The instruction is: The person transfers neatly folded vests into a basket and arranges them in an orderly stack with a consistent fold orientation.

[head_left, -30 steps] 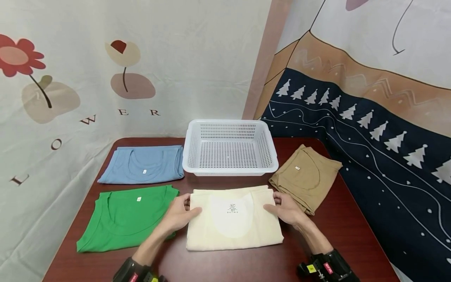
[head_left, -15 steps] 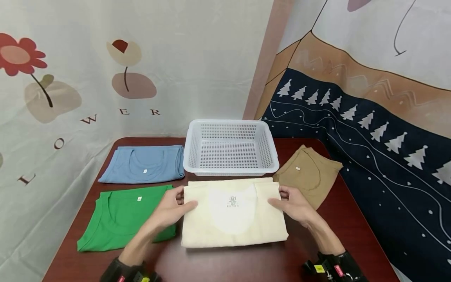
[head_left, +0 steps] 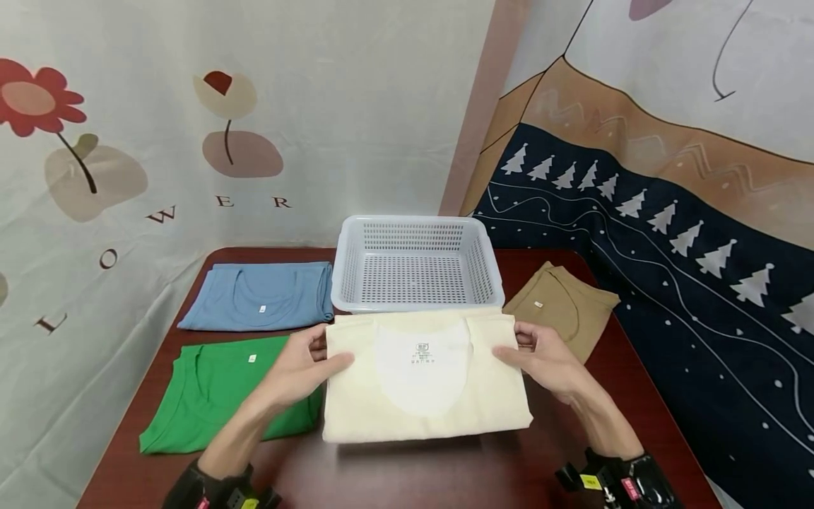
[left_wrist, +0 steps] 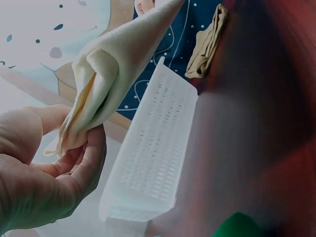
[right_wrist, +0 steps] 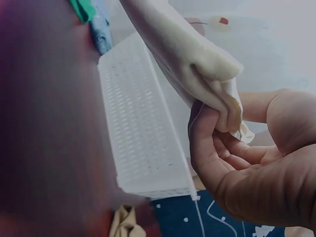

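Note:
A folded cream T-shirt (head_left: 422,382) hangs above the table between both hands, its round neckline and printed label facing up in the head view. My left hand (head_left: 304,366) pinches its left edge, thumb on top and fingers beneath. At the opposite edge my right hand (head_left: 540,357) grips the cloth the same way. The left wrist view shows the folded layers of the T-shirt (left_wrist: 103,84) bunched between thumb and fingers. In the right wrist view the cloth (right_wrist: 197,64) is pinched likewise. Just beyond the shirt stands a white perforated plastic basket (head_left: 416,279) with nothing in it.
A folded blue T-shirt (head_left: 267,297) lies left of the basket, with a folded green T-shirt (head_left: 222,396) in front of it. To the right is a folded tan T-shirt (head_left: 559,311), partly covered by the right hand. All rest on the dark red table (head_left: 407,481).
Both hands have raised the cream T-shirt off the table and carried it forward; its far edge now overlaps the basket's front rim in the head view. The other shirts have not moved.

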{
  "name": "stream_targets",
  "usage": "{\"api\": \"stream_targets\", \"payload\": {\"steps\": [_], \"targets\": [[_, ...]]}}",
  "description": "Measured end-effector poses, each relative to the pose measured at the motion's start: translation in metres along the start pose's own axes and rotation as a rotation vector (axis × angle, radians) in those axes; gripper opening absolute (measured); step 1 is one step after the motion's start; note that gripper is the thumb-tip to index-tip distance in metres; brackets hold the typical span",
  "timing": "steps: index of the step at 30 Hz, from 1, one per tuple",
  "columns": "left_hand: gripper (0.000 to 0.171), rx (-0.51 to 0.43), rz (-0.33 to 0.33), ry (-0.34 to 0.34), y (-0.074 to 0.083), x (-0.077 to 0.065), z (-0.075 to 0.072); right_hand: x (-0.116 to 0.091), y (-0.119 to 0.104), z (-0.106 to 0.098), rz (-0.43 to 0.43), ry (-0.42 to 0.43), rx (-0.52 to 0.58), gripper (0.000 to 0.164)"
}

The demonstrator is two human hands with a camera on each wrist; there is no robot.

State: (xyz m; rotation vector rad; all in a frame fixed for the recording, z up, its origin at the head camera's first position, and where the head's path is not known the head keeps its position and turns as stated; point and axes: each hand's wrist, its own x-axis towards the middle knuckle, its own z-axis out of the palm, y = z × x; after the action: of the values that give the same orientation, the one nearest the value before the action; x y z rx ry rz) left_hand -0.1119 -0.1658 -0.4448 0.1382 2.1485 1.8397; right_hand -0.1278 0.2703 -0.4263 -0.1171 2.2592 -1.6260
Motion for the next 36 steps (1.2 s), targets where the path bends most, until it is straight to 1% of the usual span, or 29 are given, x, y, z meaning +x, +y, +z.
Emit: {"api": "stream_targets", "payload": {"steps": [5,11,17,22,28,33,36], "targets": [[0.052,0.019,0.006,0.022,0.011,0.004,-0.005,0.005,-0.011,-0.002,-0.015,0.019,0.003,0.061],[0.057,0.034,0.029,0.043,0.019,0.013,-0.013,0.016,-0.021,-0.004,-0.016,0.051,0.018,0.061],[0.057,0.041,0.056,0.094,0.027,0.022,-0.018,0.028,-0.031,-0.007,-0.023,0.078,0.01,0.058],[0.055,0.022,0.081,0.137,0.034,0.03,-0.022,0.037,-0.039,-0.008,-0.017,0.117,0.016,0.053],[0.053,-0.014,0.091,0.147,0.043,0.043,-0.029,0.051,-0.05,-0.007,-0.019,0.181,0.019,0.052],[0.052,0.016,0.115,0.167,0.048,0.058,-0.034,0.064,-0.056,-0.007,-0.01,0.238,0.011,0.051],[0.052,0.034,0.109,0.19,0.052,0.068,-0.036,0.073,-0.058,-0.007,-0.011,0.264,0.006,0.049]]}}
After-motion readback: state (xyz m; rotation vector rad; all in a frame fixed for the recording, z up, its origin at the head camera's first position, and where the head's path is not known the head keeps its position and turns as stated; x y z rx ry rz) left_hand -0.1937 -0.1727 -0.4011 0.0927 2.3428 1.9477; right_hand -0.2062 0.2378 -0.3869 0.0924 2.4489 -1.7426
